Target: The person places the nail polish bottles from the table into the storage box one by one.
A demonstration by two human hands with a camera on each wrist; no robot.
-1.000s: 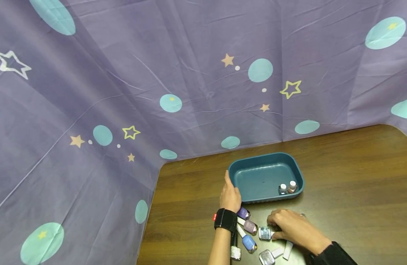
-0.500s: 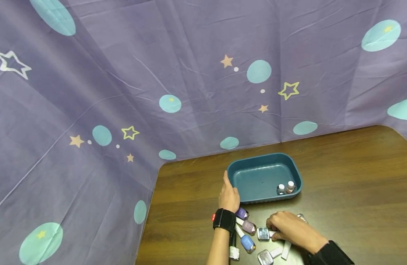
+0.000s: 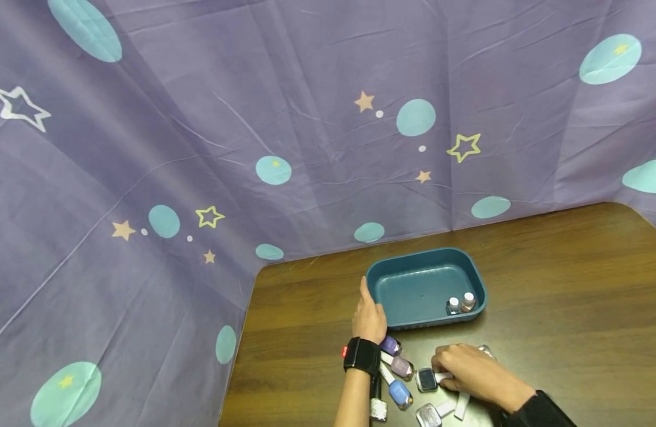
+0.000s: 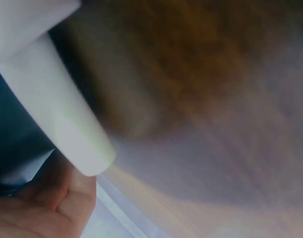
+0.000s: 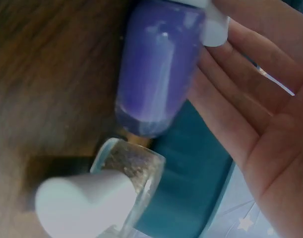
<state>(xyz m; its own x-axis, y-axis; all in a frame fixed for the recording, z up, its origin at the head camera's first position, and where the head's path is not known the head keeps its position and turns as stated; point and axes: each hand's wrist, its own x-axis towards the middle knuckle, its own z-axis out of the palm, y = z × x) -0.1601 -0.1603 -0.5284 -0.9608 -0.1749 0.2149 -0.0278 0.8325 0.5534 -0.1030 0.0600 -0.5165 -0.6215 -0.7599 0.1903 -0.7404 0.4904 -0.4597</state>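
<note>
In front of the teal tray (image 3: pixel 410 293), the right hand (image 3: pixel 474 370) pinches a dark nail-polish bottle (image 3: pixel 426 379) by its cap (image 3: pixel 442 376); the left hand (image 3: pixel 369 317), straight-fingered, should lightly steady the tray.

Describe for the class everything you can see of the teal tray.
The teal tray is a shallow, open-topped rectangle with rounded corners and a smooth rim; it looks like plastic, with a faint sheen inside. It sits upright on the wooden table, near the purple curtain. Two small white-capped bottles stand inside, by its near right corner. The person's left hand touches its left side.
</note>
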